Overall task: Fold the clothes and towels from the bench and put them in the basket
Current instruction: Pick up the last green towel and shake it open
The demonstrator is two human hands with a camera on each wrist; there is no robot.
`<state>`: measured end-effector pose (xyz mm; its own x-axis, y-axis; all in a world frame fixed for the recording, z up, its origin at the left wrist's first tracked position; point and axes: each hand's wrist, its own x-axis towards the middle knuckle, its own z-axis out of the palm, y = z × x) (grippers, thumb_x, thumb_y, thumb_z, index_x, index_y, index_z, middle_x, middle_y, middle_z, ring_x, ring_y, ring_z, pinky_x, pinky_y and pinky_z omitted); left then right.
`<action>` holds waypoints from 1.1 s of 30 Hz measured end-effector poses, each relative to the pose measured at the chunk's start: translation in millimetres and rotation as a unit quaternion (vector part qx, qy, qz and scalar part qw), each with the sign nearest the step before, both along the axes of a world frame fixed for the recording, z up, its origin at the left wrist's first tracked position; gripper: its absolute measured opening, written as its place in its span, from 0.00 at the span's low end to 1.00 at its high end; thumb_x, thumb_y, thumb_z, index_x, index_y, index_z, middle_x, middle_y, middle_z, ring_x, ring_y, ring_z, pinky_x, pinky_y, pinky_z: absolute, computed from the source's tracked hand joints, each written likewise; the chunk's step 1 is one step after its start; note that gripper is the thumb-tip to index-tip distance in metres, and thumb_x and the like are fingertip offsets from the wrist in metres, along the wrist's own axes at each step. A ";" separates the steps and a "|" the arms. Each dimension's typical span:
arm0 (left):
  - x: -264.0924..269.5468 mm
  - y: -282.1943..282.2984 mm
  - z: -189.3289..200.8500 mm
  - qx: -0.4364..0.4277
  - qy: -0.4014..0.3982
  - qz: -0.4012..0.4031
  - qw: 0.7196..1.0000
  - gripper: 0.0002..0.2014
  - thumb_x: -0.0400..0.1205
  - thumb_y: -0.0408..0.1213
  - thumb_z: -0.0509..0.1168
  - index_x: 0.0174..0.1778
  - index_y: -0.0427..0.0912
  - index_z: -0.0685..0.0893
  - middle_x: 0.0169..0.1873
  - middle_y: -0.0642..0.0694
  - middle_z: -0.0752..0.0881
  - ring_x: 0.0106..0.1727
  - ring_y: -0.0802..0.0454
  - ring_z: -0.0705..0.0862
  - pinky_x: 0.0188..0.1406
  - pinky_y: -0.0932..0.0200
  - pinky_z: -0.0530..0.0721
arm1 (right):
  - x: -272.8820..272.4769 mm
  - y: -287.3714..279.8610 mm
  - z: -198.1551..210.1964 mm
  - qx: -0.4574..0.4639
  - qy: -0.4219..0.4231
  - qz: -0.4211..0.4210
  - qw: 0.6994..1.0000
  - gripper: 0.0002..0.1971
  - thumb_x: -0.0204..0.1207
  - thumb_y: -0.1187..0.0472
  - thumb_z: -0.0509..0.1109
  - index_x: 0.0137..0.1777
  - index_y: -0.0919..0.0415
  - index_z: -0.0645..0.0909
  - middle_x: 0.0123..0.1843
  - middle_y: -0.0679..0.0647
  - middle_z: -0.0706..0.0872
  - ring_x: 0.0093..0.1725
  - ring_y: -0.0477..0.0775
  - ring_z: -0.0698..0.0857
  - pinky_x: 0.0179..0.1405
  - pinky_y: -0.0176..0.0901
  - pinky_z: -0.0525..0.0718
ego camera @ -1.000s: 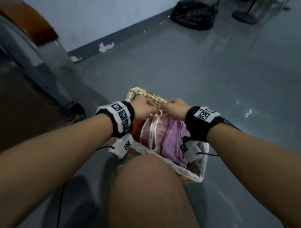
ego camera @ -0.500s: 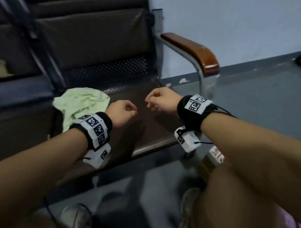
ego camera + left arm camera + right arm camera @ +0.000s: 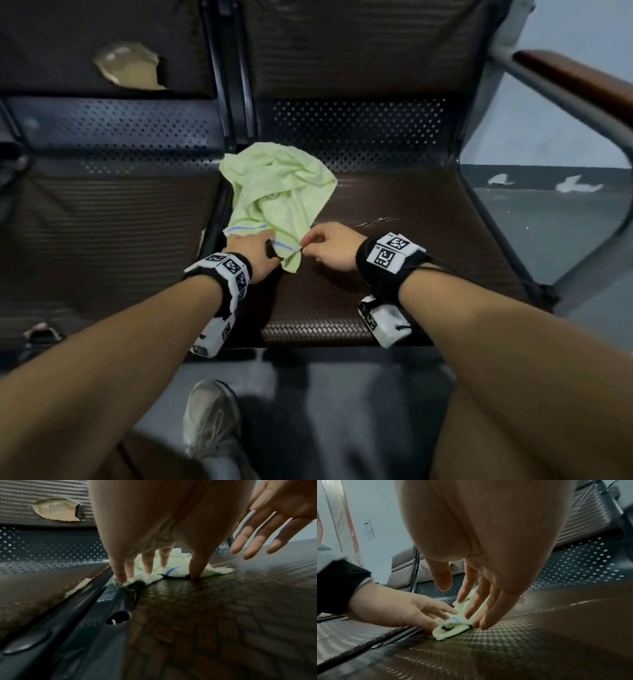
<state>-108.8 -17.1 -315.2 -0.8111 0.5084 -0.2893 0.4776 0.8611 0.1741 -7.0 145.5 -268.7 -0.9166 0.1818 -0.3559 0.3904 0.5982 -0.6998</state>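
A crumpled light-green towel with a blue stripe lies on the dark bench seat, over the gap between two seats. My left hand presses straight fingers down on the towel's near corner; in the left wrist view its fingertips sit on the towel edge. My right hand hovers at the same corner from the right. In the right wrist view the right hand has straight, spread fingers just over the towel. The basket is out of view.
A brown armrest on a metal frame bounds the bench at the right. The left seat's backrest has a torn hole. My shoe stands on the grey floor below the bench's front edge.
The view swung from the basket on the floor to the bench. Both hands left the basket, reached forward, uncurled and came down on the green towel's near corner.
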 end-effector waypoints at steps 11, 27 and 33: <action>20.0 18.1 22.3 0.244 -0.187 0.057 0.950 0.07 0.77 0.28 0.73 0.37 0.45 0.89 0.43 0.39 0.93 0.44 0.46 0.89 0.54 0.52 0.87 | -0.2 0.0 -9.1 0.117 -0.018 0.034 0.992 0.45 0.68 0.53 0.82 0.84 0.49 0.64 0.72 0.64 0.78 0.67 0.63 0.82 0.69 0.49 0.81; 97.6 47.6 104.9 0.336 -0.166 -0.106 0.921 0.30 0.69 0.50 0.80 0.67 0.66 0.78 0.56 0.64 0.87 0.59 0.65 0.84 0.60 0.68 0.79 | 88.2 43.9 84.6 0.052 0.233 -0.063 0.969 0.11 0.69 0.73 0.66 0.30 0.60 0.80 0.32 0.52 0.86 0.37 0.54 0.83 0.45 0.54 0.83; 129.6 99.1 123.0 0.452 -0.157 -0.099 0.872 0.13 0.84 0.27 0.60 0.49 0.43 0.89 0.49 0.44 0.92 0.50 0.52 0.86 0.59 0.48 0.86 | 133.2 73.0 85.7 -0.065 0.276 -0.142 0.948 0.16 0.75 0.63 0.75 0.60 0.55 0.78 0.56 0.55 0.88 0.53 0.49 0.85 0.55 0.49 0.85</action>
<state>20.9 82.0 -192.2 -0.6349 0.7648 0.1096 0.4068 0.2102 0.8890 126.3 218.6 -183.0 -0.8903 0.4374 0.1270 0.0768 0.4189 -0.9048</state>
